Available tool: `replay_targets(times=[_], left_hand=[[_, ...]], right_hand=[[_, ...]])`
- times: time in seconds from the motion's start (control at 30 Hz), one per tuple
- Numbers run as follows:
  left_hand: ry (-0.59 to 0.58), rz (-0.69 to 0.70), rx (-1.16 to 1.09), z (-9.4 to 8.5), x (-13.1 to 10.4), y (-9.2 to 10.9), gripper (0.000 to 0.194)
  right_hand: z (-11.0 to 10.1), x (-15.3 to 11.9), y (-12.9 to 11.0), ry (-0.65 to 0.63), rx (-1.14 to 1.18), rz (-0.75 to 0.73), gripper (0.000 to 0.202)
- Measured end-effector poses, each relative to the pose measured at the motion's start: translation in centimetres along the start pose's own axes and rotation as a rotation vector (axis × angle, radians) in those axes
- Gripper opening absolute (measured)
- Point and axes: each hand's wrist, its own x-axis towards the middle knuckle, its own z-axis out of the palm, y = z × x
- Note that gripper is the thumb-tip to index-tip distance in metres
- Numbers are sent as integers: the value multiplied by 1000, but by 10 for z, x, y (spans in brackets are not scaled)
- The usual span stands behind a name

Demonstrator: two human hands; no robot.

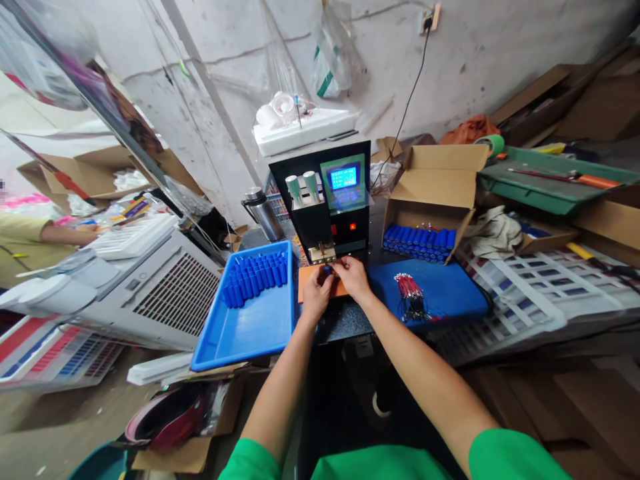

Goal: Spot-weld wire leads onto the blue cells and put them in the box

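A blue cylindrical battery cell (pixel 328 270) is pinched in the fingers of my left hand (pixel 317 292), its end turned up under the electrodes of a black spot welder (pixel 309 227). Close beside it, my right hand (pixel 353 277) has its fingers pressed together at the cell; whatever they pinch is too small to make out. Both hands are over an orange block (pixel 303 285) at the foot of the welder. On the left, a blue tray (pixel 245 340) holds rows of blue cells (pixel 256 277). To the right, red and black wire leads (pixel 411 297) lie bunched on a blue pad (pixel 450 293).
Behind the pad stands an open cardboard box (pixel 435 177) stacked with blue cells. A steel flask (pixel 263 213) stands left of the welder. White foam (pixel 305 133) sits on top of it. A green tray (pixel 555 180) is at far right. Another person's arm (pixel 70 235) shows at far left.
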Motion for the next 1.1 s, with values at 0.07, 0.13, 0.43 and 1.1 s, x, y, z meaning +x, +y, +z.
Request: replay_targets(times=[0.07, 0.13, 0.43, 1.1], left_hand=[[4, 3, 11, 0, 0, 2, 27], [14, 2, 35, -1, 0, 4, 26], [26, -13, 45, -1, -1, 7, 25], [-6, -12, 0, 0, 1, -5, 25]], right_hand=[[0, -2, -4, -4, -32, -22, 24], [-1, -3, -8, -5, -63, -44, 22], [1, -5, -11, 14, -143, -59, 20], [1, -4, -9, -8, -131, -67, 15]])
